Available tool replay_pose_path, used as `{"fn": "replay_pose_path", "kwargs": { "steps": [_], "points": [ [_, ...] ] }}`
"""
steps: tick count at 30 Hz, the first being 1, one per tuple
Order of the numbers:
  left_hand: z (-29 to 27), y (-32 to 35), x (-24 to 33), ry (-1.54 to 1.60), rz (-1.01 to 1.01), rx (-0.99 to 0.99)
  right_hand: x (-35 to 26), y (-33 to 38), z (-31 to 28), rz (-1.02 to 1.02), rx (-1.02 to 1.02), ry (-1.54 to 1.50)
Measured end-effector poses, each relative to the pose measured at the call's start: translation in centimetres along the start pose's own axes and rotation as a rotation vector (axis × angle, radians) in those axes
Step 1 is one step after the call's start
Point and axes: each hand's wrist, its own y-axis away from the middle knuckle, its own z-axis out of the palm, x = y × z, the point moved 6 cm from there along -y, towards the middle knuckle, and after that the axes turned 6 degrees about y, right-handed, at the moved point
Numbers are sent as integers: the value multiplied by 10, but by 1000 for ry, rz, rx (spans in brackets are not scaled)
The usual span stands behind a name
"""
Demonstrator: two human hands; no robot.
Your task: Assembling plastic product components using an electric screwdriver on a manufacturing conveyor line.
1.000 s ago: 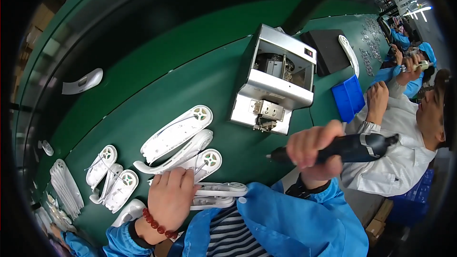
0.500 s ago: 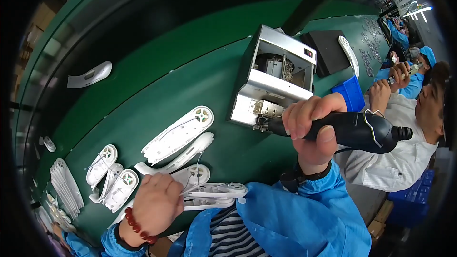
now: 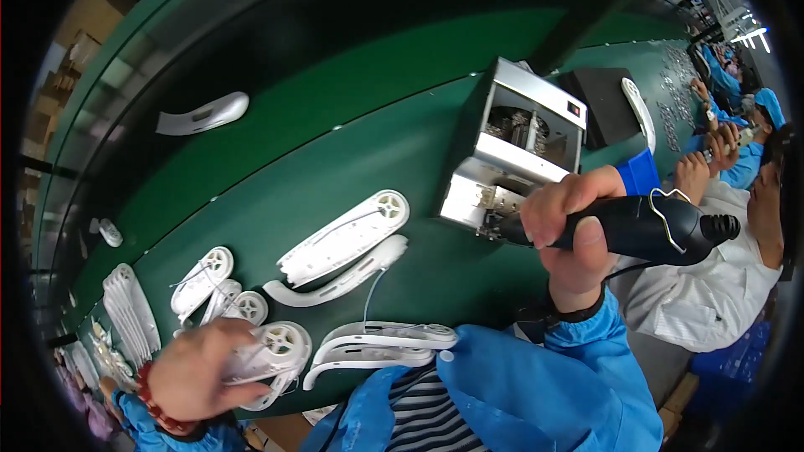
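Note:
My right hand is wrapped round a black electric screwdriver. Its tip meets the front outlet of a silver screw feeder, where loose screws show inside the open top. At the lower left my left hand, a little smeared by motion, grips a white plastic housing with a round, spoked end between thumb and fingers. Beyond it lie a long open white shell with a thin wire and a curved white shell. More white shells are stacked against my blue jacket.
Several white housings and nested white covers lie at the left of the green bench. A single white cover rests on the far green belt. Beyond the feeder are a black block and a blue bin. Co-workers sit at the right.
My left hand has moved left and down from the shells near my jacket and now holds a white housing. The screwdriver tip stays at the feeder. The whole view has shifted slightly.

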Motion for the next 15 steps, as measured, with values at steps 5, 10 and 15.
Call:
{"fn": "replay_pose_path", "kwargs": {
  "steps": [5, 10, 15],
  "points": [
    [-55, -45, -15, -349, -53, 550, 8, 6, 5, 87, -22, -60],
    [-37, -165, -58, -642, -1, 599, 9, 18, 18, 128, -32, -31],
    [-37, -216, -84, -479, -9, 555, -1, 15, 25, 120, -56, -24]
  ]
}}
